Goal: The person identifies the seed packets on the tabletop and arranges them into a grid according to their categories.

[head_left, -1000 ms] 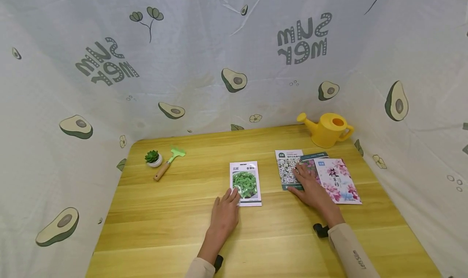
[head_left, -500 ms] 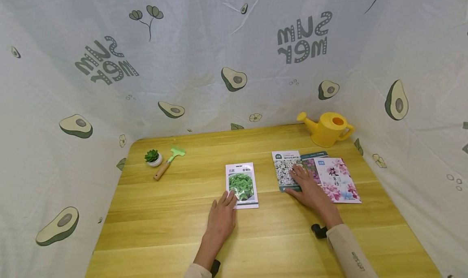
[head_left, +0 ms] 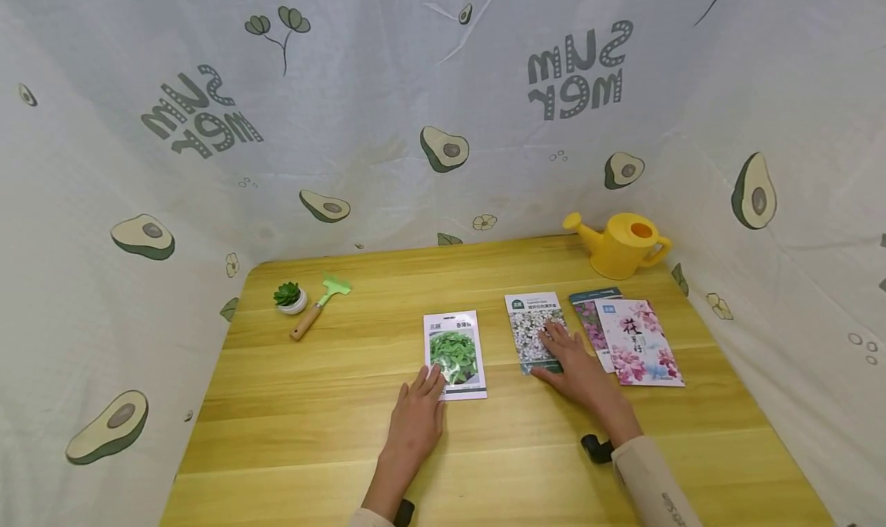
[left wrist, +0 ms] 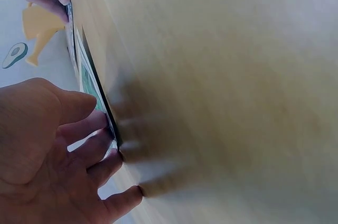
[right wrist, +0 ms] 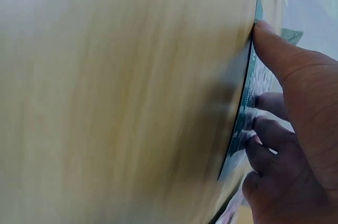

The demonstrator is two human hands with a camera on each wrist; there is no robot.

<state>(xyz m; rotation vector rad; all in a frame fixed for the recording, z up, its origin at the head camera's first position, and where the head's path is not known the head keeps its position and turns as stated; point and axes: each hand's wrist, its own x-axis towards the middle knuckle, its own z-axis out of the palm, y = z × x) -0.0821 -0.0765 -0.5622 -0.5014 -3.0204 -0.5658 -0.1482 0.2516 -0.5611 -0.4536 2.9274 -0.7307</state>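
A white packet with green leaves lies flat on the wooden table; the fingertips of my left hand rest on its lower left corner. In the left wrist view, my left hand has its fingers spread over the packet's edge. Further right, my right hand touches the packet with white flowers, fingertips on its face and thumb at the bottom edge. That thumb also shows at the packet's dark green edge in the right wrist view, beside my right hand.
Right of my right hand, a pink blossom packet overlaps a purple-flower packet. A yellow watering can stands at the back right. At the left are a potted succulent and a small green rake with a wooden handle.
The white-flower packet has slid left and toward me under my right hand, leaving a gap to the purple-flower packet. My left hand and the green-leaf packet have shifted slightly left and nearer me.
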